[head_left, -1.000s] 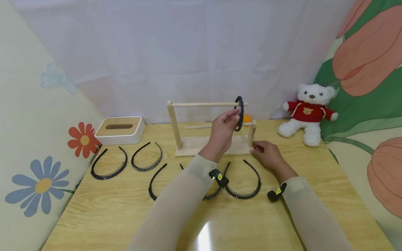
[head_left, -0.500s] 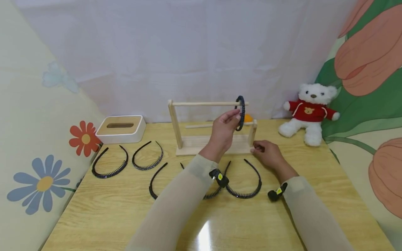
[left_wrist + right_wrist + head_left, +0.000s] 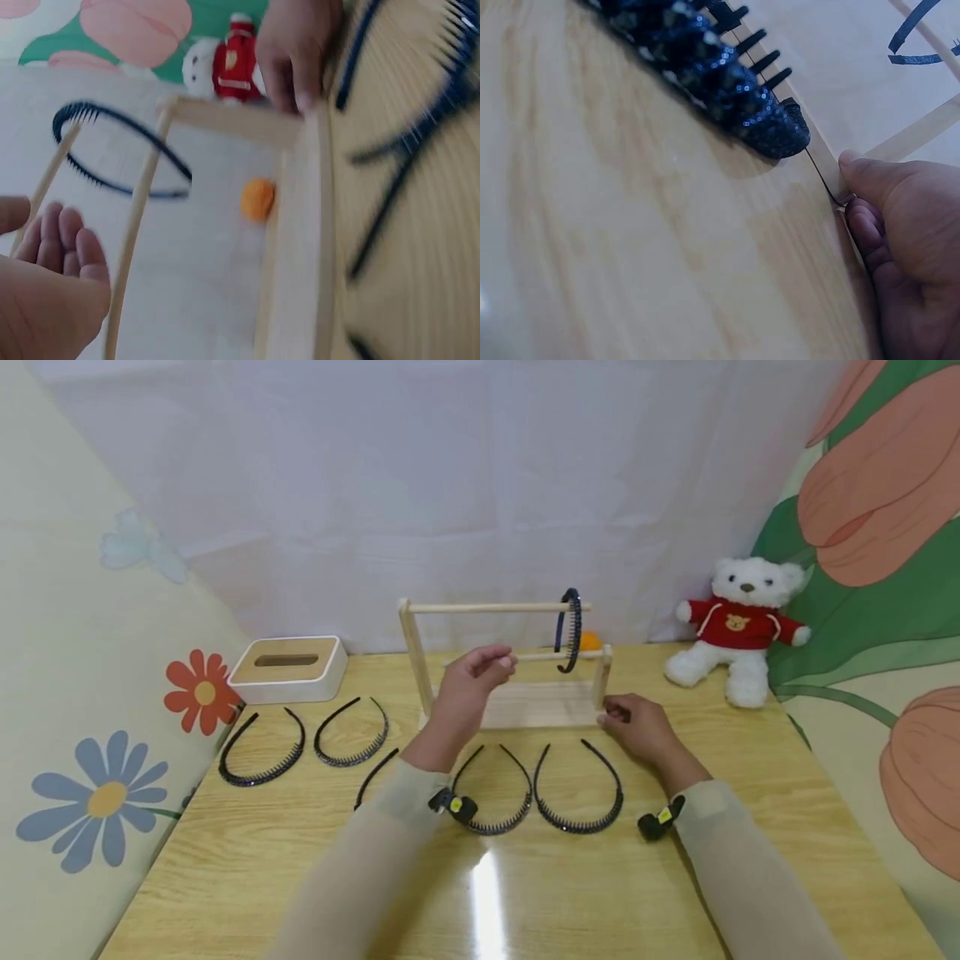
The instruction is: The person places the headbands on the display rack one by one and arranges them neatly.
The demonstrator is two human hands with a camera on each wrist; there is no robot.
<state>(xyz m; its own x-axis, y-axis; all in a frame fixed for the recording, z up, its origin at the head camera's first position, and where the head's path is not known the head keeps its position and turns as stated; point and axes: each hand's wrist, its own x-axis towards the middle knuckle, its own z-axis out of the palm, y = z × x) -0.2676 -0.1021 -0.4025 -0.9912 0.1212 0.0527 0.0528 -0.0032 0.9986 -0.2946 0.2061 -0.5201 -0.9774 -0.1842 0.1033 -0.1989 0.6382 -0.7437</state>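
Note:
A dark toothed headband (image 3: 574,631) hangs over the upper rod of a wooden rack (image 3: 540,703), near its free right end. My left hand (image 3: 467,689) is to the left of that headband, in front of the rack and apart from both. In the left wrist view, the fingers of the left hand (image 3: 56,277) are loosely bent and hold nothing. My right hand (image 3: 639,727) grips the rack's front right base corner. Seen from the right wrist, its thumb presses on the base and the other fingers curl at the edge. Two headbands (image 3: 585,828) lie in front of the rack.
More headbands (image 3: 258,781) lie at the left of the table, one partly hidden by my left sleeve. A white tissue box (image 3: 288,672) stands at the back left. Behind the rack is an orange ball (image 3: 590,642). A white teddy bear (image 3: 738,627) sits at the back right.
My left hand has let go of the headband and moved left and down from it. The headband stays hanging on the upper rod. My right hand keeps its place at the rack's corner.

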